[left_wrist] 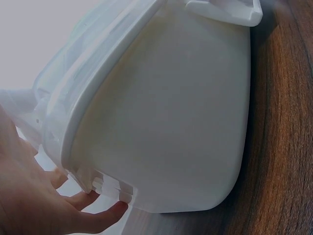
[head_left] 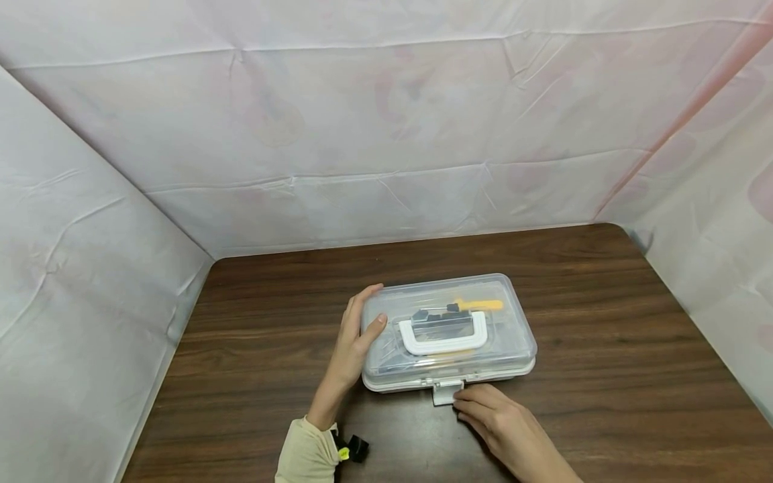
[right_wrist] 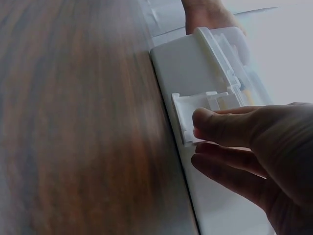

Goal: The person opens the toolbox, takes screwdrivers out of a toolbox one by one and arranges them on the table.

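A white plastic toolbox (head_left: 392, 386) with a clear lid (head_left: 386, 342) and a white carrying handle (head_left: 443, 345) sits on the table. Through the lid shows a yellow-handled screwdriver (head_left: 483, 305). My left hand (head_left: 347, 345) grips the box's left end, thumb on top of the lid, fingers bent round the back corner. In the left wrist view its fingertips (left_wrist: 117, 211) touch the hinge side. At the front, my right hand (head_left: 498, 426) pinches the white latch (right_wrist: 190, 115) at its edge between thumb and fingers; the latch stands out from the box wall.
The box rests on a dark wood-grain table (head_left: 253, 376). Pale patterned cloth (head_left: 362, 134) hangs behind the table and along both sides. A black strap mount (head_left: 357, 448) is on the left wrist, by the beige sleeve (head_left: 308, 453).
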Demonstrator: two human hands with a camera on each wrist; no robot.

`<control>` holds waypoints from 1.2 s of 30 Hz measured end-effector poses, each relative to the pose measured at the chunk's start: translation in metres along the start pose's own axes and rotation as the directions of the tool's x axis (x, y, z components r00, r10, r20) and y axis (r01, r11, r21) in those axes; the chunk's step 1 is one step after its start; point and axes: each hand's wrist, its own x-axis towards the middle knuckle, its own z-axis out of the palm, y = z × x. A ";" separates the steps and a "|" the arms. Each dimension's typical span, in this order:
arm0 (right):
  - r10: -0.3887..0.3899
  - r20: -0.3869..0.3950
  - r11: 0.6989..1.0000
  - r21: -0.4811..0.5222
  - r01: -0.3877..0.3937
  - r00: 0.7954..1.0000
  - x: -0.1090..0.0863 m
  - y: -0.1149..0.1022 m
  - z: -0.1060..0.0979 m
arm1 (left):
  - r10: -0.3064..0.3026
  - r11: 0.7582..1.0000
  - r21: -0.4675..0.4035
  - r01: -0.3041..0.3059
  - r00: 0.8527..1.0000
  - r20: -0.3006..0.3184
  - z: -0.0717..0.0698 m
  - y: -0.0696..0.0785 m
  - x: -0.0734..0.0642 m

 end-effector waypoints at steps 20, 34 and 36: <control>-0.304 -0.203 0.898 0.266 0.351 0.931 0.044 0.002 -0.065 | 0.010 1.000 -0.004 -0.010 1.000 0.000 0.000 0.001 -0.001; -0.214 -0.344 0.951 0.140 0.275 0.914 0.046 0.046 -0.079 | 0.009 1.000 -0.004 -0.009 1.000 0.005 0.001 -0.002 -0.001; -0.190 -0.328 0.956 0.152 0.250 0.926 0.043 0.052 -0.077 | 0.011 1.000 -0.002 -0.011 1.000 0.002 0.000 -0.002 -0.001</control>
